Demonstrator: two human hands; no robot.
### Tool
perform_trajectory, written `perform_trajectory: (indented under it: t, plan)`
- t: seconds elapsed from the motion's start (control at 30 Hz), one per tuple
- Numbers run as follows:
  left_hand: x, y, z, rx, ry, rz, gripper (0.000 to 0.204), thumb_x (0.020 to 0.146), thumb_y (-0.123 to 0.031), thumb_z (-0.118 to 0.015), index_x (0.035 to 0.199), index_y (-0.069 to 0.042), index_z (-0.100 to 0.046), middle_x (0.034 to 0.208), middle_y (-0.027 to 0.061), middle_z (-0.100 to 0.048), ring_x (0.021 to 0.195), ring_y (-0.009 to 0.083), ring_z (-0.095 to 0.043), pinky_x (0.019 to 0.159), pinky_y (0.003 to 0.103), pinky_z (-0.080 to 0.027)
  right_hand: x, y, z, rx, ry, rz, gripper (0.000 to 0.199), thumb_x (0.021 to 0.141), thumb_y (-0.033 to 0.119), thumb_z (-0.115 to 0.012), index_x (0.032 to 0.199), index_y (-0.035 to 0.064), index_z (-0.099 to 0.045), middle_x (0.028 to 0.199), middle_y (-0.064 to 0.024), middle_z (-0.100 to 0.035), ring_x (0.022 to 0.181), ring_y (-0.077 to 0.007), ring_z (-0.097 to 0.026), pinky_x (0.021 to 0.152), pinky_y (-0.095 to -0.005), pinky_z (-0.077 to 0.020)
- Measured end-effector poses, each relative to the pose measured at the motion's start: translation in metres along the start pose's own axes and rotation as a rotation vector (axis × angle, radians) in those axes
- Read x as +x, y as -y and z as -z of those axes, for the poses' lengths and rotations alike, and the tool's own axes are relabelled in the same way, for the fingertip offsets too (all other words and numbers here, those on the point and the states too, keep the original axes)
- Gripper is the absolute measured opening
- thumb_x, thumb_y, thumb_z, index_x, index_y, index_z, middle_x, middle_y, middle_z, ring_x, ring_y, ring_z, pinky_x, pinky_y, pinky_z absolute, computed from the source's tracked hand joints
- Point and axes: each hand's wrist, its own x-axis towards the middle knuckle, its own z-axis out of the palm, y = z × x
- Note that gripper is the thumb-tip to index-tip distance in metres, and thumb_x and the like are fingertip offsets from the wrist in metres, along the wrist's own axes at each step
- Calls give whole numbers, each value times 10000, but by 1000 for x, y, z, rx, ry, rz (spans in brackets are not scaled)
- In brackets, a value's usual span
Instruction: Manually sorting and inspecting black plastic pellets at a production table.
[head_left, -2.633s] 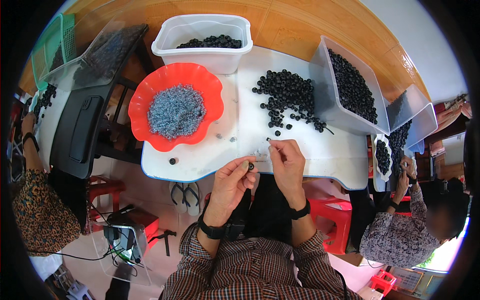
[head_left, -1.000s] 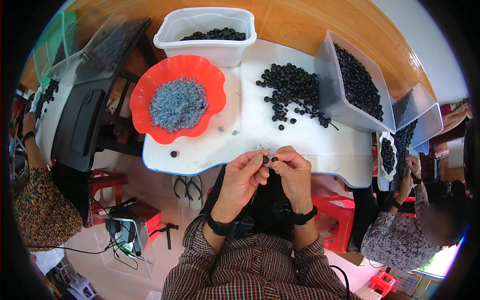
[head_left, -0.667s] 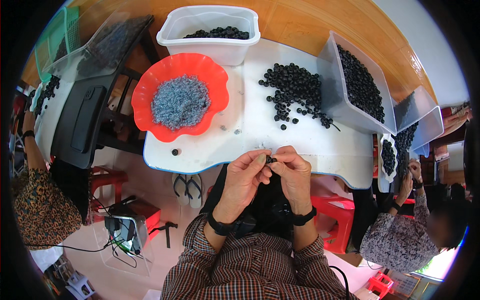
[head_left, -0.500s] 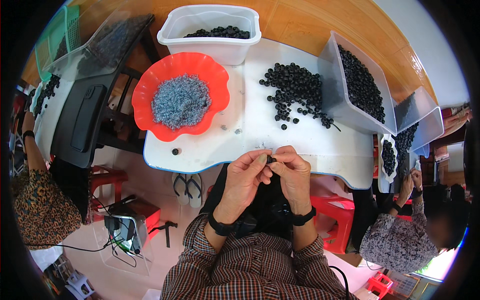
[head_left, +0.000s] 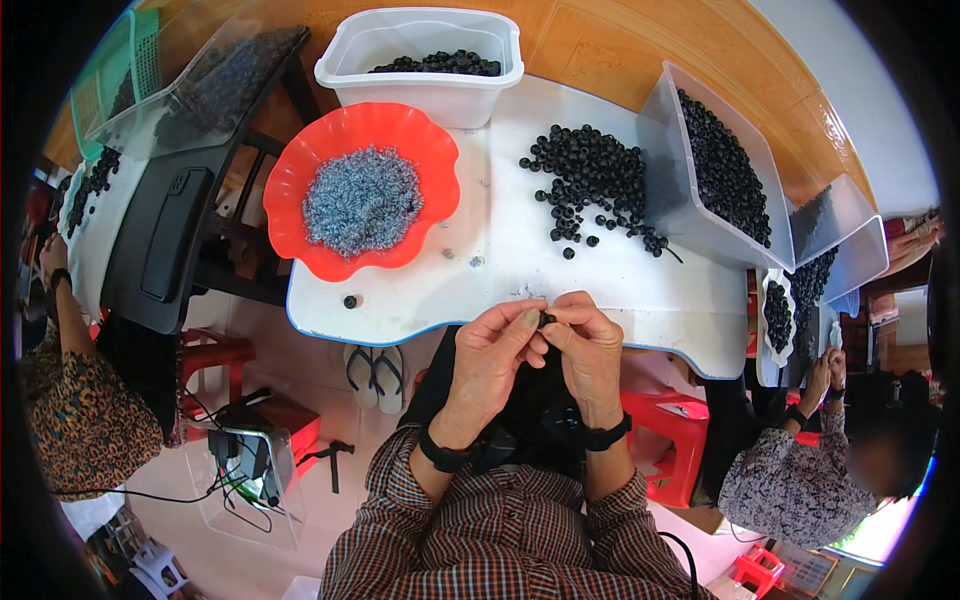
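Just past the table's near edge, my left hand (head_left: 487, 365) and my right hand (head_left: 588, 360) meet, fingertips pinched together. Between them is a small round black part (head_left: 545, 319), mostly covered by the fingers, so its details stay hidden. Ahead on the white table (head_left: 470, 290) lies a loose heap of similar black parts (head_left: 595, 170), some with a visible hole. To the left, a red scalloped bowl (head_left: 285, 190) holds many tiny clear bluish pieces (head_left: 362, 200). A lone black part (head_left: 350, 302) sits near the table edge below the bowl.
A white tub (head_left: 415, 98) with black parts stands behind the bowl. On the right, a tilted translucent bin (head_left: 668, 165) is full of them. Co-workers sit at left (head_left: 90, 420) and right (head_left: 800, 480). Red stools (head_left: 665, 440) and sandals (head_left: 375, 378) are below.
My hands stay almost in place, with the black part shifted very slightly between the fingertips. The right co-worker's hands have moved a little lower; the left co-worker's hand has shifted slightly.
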Motion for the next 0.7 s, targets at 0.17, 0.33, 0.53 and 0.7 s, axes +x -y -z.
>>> perform_trajectory:
  t: [0.17,0.33,0.53,0.7]
  plan:
    - [-3,-5,-1,49,3,-17,229,969,-93,-578,1151,32,-640,854,64,-660,697,104,-615,603,216,-531,1,2,1,-7,0,2,163,802,-64,-717,950,2,-699,993,-48,-588,876,-127,-591,796,-253,-489]
    - [-2,-5,-2,75,-2,-39,227,961,-70,-584,1151,43,-638,887,77,-665,709,108,-624,610,226,-555,2,4,2,-46,15,36,152,807,-63,-714,941,3,-692,986,-43,-587,871,-123,-592,790,-253,-497]
    - [1,0,3,29,-5,-33,213,951,-57,-597,1133,43,-644,901,87,-671,715,112,-629,614,225,-556,3,4,3,-202,16,62,161,810,-42,-722,959,4,-684,992,-43,-584,867,-113,-585,764,-237,-485]
    - [-1,-4,1,115,-42,-33,210,948,-61,-604,1124,44,-650,891,85,-683,711,109,-637,628,215,-550,0,14,-2,-370,26,130,158,809,-31,-724,957,2,-680,963,-47,-588,858,-120,-591,748,-234,-486]
